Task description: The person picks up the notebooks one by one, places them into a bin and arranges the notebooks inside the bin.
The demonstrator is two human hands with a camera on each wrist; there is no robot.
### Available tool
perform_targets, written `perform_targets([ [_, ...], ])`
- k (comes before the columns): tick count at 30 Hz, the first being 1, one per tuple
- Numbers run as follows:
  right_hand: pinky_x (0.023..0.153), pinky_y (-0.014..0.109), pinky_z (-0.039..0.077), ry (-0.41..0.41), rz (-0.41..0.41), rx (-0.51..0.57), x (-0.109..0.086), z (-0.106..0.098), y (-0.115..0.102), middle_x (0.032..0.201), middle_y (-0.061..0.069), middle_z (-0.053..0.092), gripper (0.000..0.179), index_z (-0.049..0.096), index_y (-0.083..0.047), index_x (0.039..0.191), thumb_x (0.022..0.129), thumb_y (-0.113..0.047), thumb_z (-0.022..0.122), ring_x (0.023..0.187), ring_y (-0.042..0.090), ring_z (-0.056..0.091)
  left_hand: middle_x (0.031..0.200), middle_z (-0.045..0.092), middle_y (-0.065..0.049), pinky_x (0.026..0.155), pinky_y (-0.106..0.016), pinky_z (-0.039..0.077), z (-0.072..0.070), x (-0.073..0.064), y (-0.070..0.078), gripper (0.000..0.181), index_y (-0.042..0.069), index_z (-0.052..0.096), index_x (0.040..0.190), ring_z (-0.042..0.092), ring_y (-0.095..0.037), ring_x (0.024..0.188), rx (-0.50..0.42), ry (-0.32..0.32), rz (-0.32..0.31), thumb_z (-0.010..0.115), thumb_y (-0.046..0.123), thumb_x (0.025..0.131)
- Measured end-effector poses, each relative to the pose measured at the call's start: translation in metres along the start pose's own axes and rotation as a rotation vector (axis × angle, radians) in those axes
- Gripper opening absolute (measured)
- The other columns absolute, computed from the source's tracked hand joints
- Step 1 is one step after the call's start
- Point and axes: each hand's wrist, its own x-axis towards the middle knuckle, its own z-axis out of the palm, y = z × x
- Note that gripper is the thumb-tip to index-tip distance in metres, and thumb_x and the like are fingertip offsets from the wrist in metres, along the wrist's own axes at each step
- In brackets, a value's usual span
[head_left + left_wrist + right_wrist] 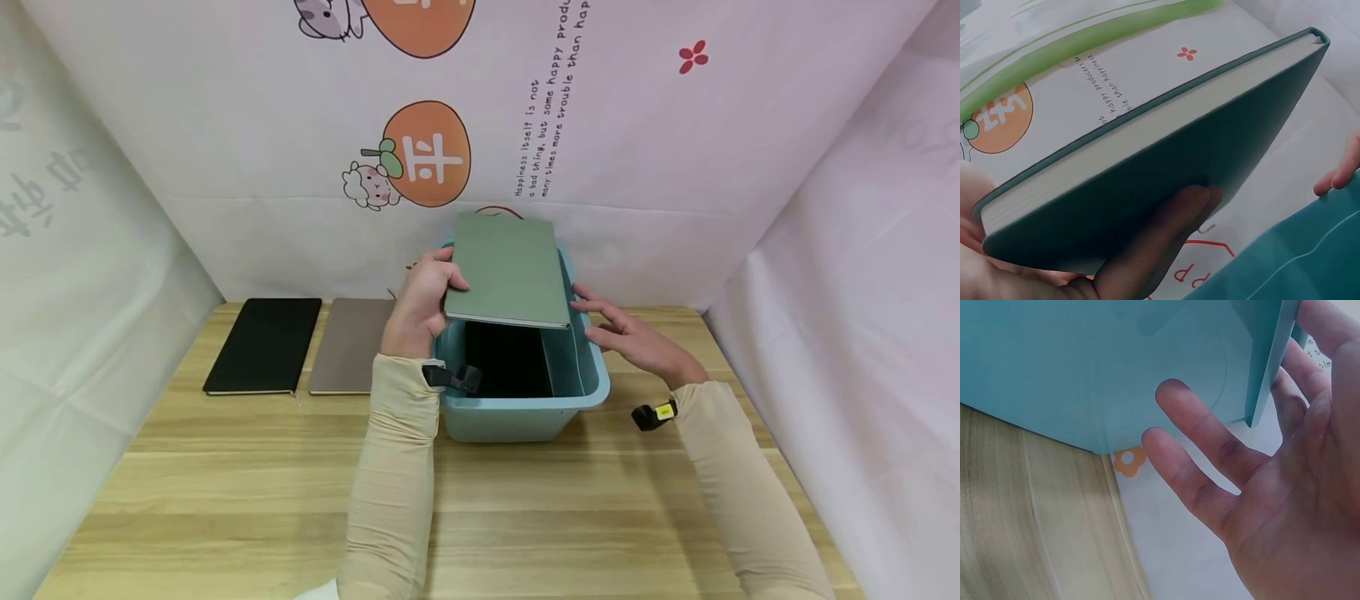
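Your left hand (pixel 422 304) grips a green book (pixel 510 267) above a blue bin (pixel 517 423) as your right hand (pixel 637 343), spread wide, touches the bin's rim (pixel 597 377).

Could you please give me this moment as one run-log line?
left grip: holds green notebook over bin | right grip: at bin's right side | inside bin: black item | left of bin: black notebook, taupe notebook

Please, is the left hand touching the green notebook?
Touching. The head view shows the left hand gripping the green notebook, thumb lying over its left edge.
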Motion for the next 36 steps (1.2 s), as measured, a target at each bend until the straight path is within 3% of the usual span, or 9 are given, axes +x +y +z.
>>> perform_targets([
  [9,0.111,0.047,0.043,-0.003,0.000,0.010,0.000,0.002,0.001,0.170,-0.024,0.005,0.047,0.038,-0.032,0.155,0.110,-0.031,0.047,0.158,0.029,0.022,0.156,0.036,-0.018,0.115,-0.057,0.041,0.001,-0.002,-0.002,0.075,0.014,0.028,0.157,0.044,-0.039,0.140,0.044,-0.024,-0.023,0.042,-0.009,0.087],
  [15,0.113,0.053,0.041,-0.002,-0.019,0.021,0.002,0.001,0.002,0.171,-0.024,0.005,0.047,0.038,-0.031,0.155,0.110,-0.029,0.047,0.159,0.028,0.016,0.154,0.038,-0.018,0.111,-0.056,0.045,0.001,-0.004,-0.001,0.076,0.013,0.025,0.158,0.051,-0.036,0.134,0.049,-0.037,-0.029,0.043,-0.006,0.087],
  [21,0.110,0.048,0.043,-0.002,-0.029,0.027,0.003,0.001,0.003,0.171,-0.024,0.005,0.047,0.038,-0.031,0.156,0.110,-0.028,0.047,0.158,0.028,0.019,0.152,0.038,-0.021,0.105,-0.058,0.045,0.003,-0.004,0.000,0.076,0.010,0.021,0.158,0.056,-0.040,0.131,0.034,-0.074,-0.041,0.043,-0.005,0.087],
  [30,0.109,0.046,0.043,-0.007,-0.032,0.041,0.003,0.002,0.002,0.170,-0.024,0.005,0.048,0.037,-0.030,0.157,0.110,-0.027,0.047,0.158,0.030,0.021,0.156,0.038,-0.021,0.112,-0.064,0.038,0.006,0.000,-0.002,0.069,0.006,0.025,0.158,0.046,-0.039,0.143,0.006,-0.180,-0.072,0.042,-0.009,0.093],
  [36,0.105,0.049,0.043,-0.011,-0.048,0.066,0.002,0.001,0.003,0.171,-0.021,0.004,0.050,0.035,-0.021,0.158,0.110,-0.024,0.047,0.156,0.034,0.023,0.164,0.026,-0.017,0.117,-0.062,0.035,0.010,0.002,-0.003,0.077,0.013,0.012,0.163,0.039,-0.037,0.148,0.000,-0.152,-0.096,0.040,-0.012,0.095],
])
